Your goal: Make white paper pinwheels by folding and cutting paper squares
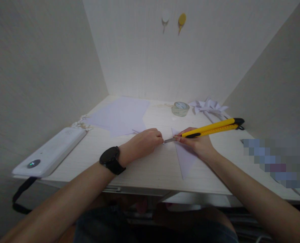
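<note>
My right hand (199,143) grips a yellow utility knife (213,127), its short blade pointing left just above the white desk (140,168). My left hand (146,140), with a black watch on the wrist, is curled with its fingertips pinched on a small bit of paper right at the blade tip. A pale triangular piece of paper (184,158) lies under my right hand, its point toward the desk's front edge.
Loose pale sheets (119,114) lie at the back left. A roll of clear tape (180,108) and a folded paper pinwheel (209,106) sit at the back. A white device (50,152) lies at the left edge. Walls close in on three sides.
</note>
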A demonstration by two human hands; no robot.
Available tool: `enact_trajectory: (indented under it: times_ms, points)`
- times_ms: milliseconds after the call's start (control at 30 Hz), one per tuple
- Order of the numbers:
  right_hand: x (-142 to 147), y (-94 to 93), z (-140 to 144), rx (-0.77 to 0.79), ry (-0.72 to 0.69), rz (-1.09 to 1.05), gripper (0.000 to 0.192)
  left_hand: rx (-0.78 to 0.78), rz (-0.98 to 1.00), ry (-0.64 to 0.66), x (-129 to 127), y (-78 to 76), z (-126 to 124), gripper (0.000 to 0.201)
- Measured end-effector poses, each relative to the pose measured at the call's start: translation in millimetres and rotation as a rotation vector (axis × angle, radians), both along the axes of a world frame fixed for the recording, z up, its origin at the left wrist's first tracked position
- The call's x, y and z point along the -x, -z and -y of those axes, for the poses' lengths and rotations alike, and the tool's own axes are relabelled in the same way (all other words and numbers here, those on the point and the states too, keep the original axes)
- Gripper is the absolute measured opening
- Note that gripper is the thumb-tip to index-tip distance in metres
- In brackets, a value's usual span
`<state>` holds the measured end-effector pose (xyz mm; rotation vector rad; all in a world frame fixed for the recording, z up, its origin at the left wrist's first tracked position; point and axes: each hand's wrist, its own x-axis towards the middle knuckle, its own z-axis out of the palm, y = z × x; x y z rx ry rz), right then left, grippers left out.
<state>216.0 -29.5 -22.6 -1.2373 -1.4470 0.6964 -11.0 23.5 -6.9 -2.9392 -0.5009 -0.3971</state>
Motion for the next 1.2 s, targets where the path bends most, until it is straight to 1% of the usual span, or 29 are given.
enact_trajectory:
  times_ms: [100,333,567,667,833,1033,1200]
  points:
    - [-0.3,0.6,-0.3,0.006,-0.012,-0.017,0.028,-0.007,0.004,0.003,0.0,-0.7,0.8,0.022]
    - [3.0,-4.4,1.8,0.018,-0.002,-0.020,0.028,-0.003,0.019,0.009,0.2,-0.4,0.4,0.023]
    - [-0.4,0.9,-0.3,0.012,0.009,0.021,0.033,0.003,0.027,0.012,1.3,1.2,-1.4,0.026]
    - [-0.8,0.0,0.3,0.014,0.008,0.028,0.034,0.006,0.024,0.013,1.4,0.5,-1.2,0.025]
    - [1.6,-4.8,2.5,0.015,0.009,0.037,0.031,0.006,0.025,0.007,1.5,-1.2,-0.2,0.027]
    - [1.0,-2.5,1.3,0.003,0.011,0.027,0.030,0.030,0.043,-0.005,2.0,-1.3,-0.7,0.029]
    - [2.4,-4.4,2.5,0.007,-0.008,-0.017,0.028,0.045,0.064,0.000,2.8,0.9,-2.5,0.030]
